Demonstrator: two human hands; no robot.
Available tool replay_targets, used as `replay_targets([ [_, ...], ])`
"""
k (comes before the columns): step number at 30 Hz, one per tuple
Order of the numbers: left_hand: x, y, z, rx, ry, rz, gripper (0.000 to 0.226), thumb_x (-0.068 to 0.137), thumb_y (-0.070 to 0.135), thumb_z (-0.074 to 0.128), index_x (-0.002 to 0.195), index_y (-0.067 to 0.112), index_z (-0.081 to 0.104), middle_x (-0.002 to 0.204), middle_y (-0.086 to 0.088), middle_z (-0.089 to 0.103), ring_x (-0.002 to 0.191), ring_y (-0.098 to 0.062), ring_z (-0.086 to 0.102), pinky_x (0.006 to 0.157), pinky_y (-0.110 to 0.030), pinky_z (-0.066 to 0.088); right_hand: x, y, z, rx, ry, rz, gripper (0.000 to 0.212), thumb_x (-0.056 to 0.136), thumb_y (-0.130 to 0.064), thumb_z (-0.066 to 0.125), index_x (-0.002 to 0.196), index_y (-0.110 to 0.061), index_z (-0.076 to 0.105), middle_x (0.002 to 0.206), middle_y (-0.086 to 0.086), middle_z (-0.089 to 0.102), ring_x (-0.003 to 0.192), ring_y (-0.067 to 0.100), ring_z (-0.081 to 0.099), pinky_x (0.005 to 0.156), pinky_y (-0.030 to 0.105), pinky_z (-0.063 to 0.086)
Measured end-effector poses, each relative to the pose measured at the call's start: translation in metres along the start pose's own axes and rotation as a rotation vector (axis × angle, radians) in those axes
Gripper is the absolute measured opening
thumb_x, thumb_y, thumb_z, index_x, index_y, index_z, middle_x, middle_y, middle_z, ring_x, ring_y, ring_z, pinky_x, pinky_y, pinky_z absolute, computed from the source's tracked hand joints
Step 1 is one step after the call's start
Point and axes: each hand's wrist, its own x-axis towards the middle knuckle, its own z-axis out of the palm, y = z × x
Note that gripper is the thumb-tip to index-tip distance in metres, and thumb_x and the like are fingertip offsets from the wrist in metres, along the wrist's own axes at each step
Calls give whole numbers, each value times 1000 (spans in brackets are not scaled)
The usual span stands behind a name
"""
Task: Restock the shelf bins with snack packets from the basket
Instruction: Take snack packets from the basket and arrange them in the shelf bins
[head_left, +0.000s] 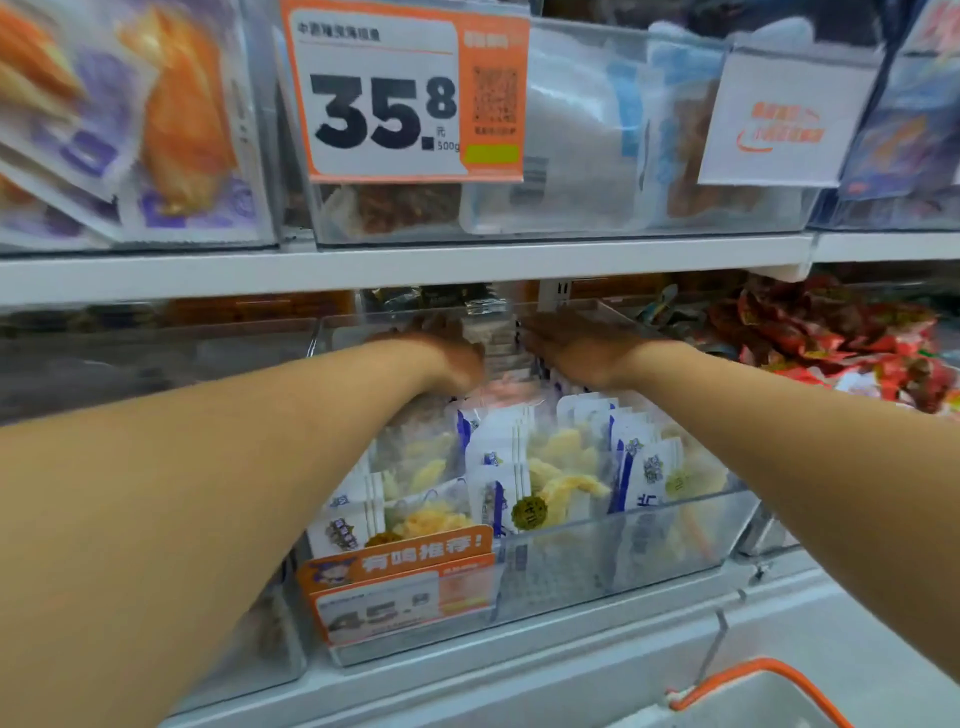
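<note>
Left hand blurred, grip not readable. Right hand flat, fingers straight and together. Both at back edge of clear bin, flanking stack of snack packets filling bin. Basket at bottom right, below shelf.

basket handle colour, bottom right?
Orange, on the basket handle over a pale basket body; head view, the only one.

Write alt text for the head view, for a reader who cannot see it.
Both hands, left hand and right hand, reach deep into a clear shelf bin of white snack packets. An orange-handled basket sits at lower right.
</note>
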Motion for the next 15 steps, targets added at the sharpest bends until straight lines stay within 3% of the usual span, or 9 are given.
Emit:
replay_targets([
  [2,6,-10,10,-19,-12,-12,68,103,54,16,157,21,-9,164,2,-15,152,-21,-9,123,-46,1,2,1,4,-29,44,-19,54,106,-51,18,157,-33,17,166,-7,12,153,22,9,122,43,5],
  [5,8,-11,15,-44,-20,6,66,104,51,16,157,20,-9,164,2,-15,151,-21,-10,122,-43,-3,7,6,10,-15,48,4,59,100,-62,17,154,-37,21,166,0,13,152,29,10,123,51,9],
  [8,7,-12,12,-57,-61,55,62,106,47,16,157,22,-8,164,3,-14,152,-21,-8,121,-41,-3,5,11,10,36,67,47,72,93,-69,13,153,-32,27,164,3,22,150,29,21,122,50,17],
  [11,-2,-19,5,-53,-90,73,61,106,47,15,157,24,-9,163,6,-15,151,-19,-9,121,-40,-4,-4,-3,-3,26,15,105,54,104,-48,19,149,-22,37,158,8,34,142,29,34,118,48,25],
  [12,-6,-21,0,-45,-90,58,62,106,48,15,157,22,-9,163,6,-15,151,-20,-10,120,-39,-4,-7,-12,-8,1,11,87,50,106,-43,21,149,-20,36,158,8,32,142,29,33,118,48,25],
  [15,-20,-28,-9,23,-106,-17,60,107,43,16,156,17,-6,164,-3,-11,151,-23,-8,121,-39,-2,-27,-46,-17,22,-18,-60,60,105,-52,24,158,-24,17,166,2,13,151,25,16,122,46,15],
])
